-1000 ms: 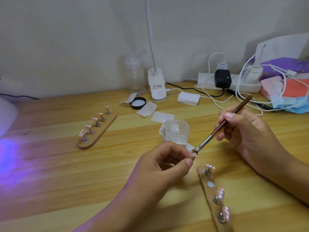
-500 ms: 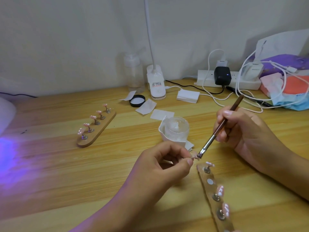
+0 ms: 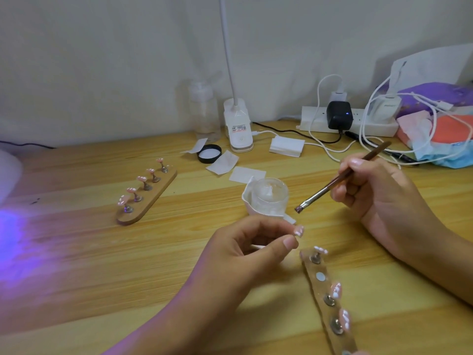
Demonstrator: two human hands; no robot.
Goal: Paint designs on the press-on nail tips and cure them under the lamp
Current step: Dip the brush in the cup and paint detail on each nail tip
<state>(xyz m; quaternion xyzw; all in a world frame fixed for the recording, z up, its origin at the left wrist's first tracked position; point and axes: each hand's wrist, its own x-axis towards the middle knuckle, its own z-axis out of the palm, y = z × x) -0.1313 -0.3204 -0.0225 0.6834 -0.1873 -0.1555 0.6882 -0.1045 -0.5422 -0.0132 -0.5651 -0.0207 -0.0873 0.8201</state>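
My left hand (image 3: 249, 248) pinches a pink nail tip with white dots (image 3: 298, 230) between thumb and fingers, low in the middle of the desk. My right hand (image 3: 378, 193) grips a brown-handled flat brush (image 3: 340, 179), its bristles hanging in the air above and to the right of that tip, not touching it. Just below lies a wooden nail holder (image 3: 326, 295) carrying three pink tips and one bare magnet. A second wooden holder (image 3: 147, 193) with several pink tips lies at the left. The curing lamp (image 3: 7, 172) sits at the far left edge, casting purple light.
An open clear gel jar (image 3: 268, 194) stands in a white dish by the brush. Behind it are paper wipes (image 3: 247, 174), a black lid (image 3: 209, 153), a clear bottle (image 3: 203, 111), a desk lamp base (image 3: 238, 129), a power strip (image 3: 348, 123) with cables and bags at right.
The brush has lifted off the nail tip and moved up and to the right. My left hand still holds the tip, now turned so its painted face shows.
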